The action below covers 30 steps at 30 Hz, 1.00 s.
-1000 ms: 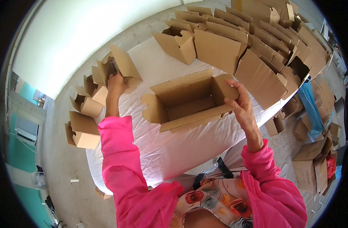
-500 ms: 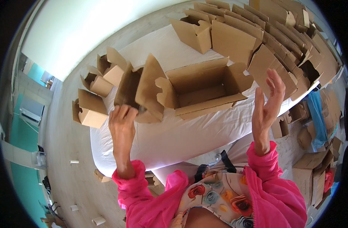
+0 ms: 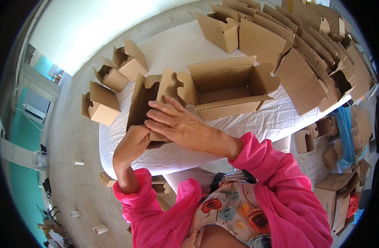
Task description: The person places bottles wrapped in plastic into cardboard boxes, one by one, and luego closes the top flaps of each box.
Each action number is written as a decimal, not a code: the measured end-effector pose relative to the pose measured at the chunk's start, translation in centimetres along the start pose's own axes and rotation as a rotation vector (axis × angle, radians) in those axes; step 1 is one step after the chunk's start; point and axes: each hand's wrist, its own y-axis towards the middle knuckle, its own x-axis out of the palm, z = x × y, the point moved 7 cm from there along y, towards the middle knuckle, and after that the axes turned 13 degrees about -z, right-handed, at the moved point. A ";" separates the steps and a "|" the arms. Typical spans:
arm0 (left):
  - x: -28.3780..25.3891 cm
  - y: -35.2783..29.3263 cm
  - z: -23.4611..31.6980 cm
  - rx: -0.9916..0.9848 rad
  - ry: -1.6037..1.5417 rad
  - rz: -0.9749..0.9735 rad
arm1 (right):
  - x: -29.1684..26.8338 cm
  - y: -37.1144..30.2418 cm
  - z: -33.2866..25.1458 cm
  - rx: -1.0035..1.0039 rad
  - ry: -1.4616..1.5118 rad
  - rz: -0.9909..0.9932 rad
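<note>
A tall, narrow cardboard box (image 3: 138, 108) with its top open stands on the white-covered table in front of me. My left hand (image 3: 133, 140) is closed on its near edge, the fingertips partly hidden inside the box and behind my other hand. Across the box's right-hand flap (image 3: 168, 84) lies my right hand (image 3: 179, 126), its fingers stretched out flat against the cardboard and their tips by my left hand. Just right of this box sits a wider open cardboard box (image 3: 231, 109), empty inside, with notched side flaps.
Several small open cartons (image 3: 102, 103) line the table's left edge. Rows of open cardboard boxes (image 3: 301, 80) crowd the far right. On the floor at right are more boxes (image 3: 336, 182) and blue plastic (image 3: 345, 136). White cloth (image 3: 189, 153) covers the table.
My right hand has swung left from beside the wide box onto the narrow box's flap. That flap has tilted. My left hand stays at the narrow box's near edge.
</note>
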 end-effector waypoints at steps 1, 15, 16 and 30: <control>-0.4 0.6 0.9 0.009 -0.045 0.050 | 0.4 0.1 0.3 0.001 -0.028 -0.015; 1.2 5.3 -4.0 -0.089 0.239 -0.140 | 0.8 -3.1 -0.7 0.057 0.120 -0.004; 1.4 6.1 -4.0 -0.198 0.190 -0.171 | 0.7 -3.2 -0.8 0.046 0.114 -0.008; 1.1 8.0 -3.9 0.022 -0.068 0.212 | 1.3 -2.6 0.6 0.095 0.051 0.026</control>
